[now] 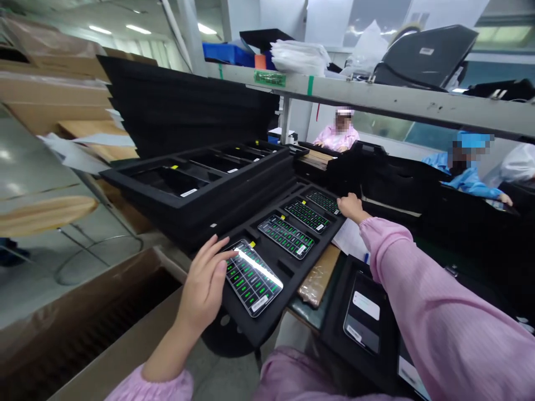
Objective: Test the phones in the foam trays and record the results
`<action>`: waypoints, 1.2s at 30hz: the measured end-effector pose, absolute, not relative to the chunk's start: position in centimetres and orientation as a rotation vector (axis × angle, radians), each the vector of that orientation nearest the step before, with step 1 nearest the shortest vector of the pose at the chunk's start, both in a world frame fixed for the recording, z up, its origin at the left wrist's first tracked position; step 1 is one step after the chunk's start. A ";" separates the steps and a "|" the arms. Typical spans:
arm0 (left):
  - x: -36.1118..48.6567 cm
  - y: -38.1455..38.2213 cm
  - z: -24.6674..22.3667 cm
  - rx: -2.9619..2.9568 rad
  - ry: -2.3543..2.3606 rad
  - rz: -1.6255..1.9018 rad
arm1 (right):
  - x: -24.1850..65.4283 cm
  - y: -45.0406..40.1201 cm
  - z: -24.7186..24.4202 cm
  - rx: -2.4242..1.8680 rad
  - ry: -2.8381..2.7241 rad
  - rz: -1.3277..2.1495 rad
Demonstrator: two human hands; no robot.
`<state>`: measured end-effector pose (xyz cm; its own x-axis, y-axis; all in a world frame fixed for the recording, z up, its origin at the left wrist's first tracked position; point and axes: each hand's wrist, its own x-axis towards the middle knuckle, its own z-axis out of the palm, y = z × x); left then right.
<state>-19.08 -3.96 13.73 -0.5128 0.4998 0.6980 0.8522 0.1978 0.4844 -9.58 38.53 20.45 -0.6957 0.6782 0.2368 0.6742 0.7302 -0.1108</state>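
Note:
A black foam tray (288, 267) holds several phones whose lit screens show green marks in a grid. My left hand (204, 281) is at the nearest phone (254, 284), its fingers spread and a fingertip over the screen's upper left edge. At the tray's far right side is my right hand (351, 207), fingers curled beside the farthest phone (322, 201); what they grip, if anything, is hidden. Between these two lie a second phone (286, 236) and a third phone (307, 216). Small yellow tabs stick out from some phones.
Stacked black trays (200, 206) with dark-screened phones stand behind on the left. Another tray (334, 328) is at lower right. An open carton (121, 317) stands at lower left. A shelf (334, 86) crosses above; people sit beyond it.

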 end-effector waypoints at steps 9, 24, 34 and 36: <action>-20.3 -3.3 14.8 -1.558 -2.110 -1.020 | -12.2 40.9 17.8 -1.260 -2.618 0.140; -21.2 -2.0 16.9 -2.082 -2.102 -0.649 | -15.6 41.2 17.0 -1.284 -2.458 0.463; -21.1 -2.0 16.6 -2.072 -2.065 -0.733 | -15.0 41.2 17.7 -1.288 -2.443 0.589; -21.2 -2.0 16.6 -2.068 -2.068 -0.737 | -14.9 41.0 17.8 -1.287 -2.448 0.582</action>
<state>-21.17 -1.99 16.57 -0.0559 0.9059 0.4198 0.9672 -0.0553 0.2481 -14.94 40.97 17.77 -0.5463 0.8333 0.0851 0.7058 0.5127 -0.4889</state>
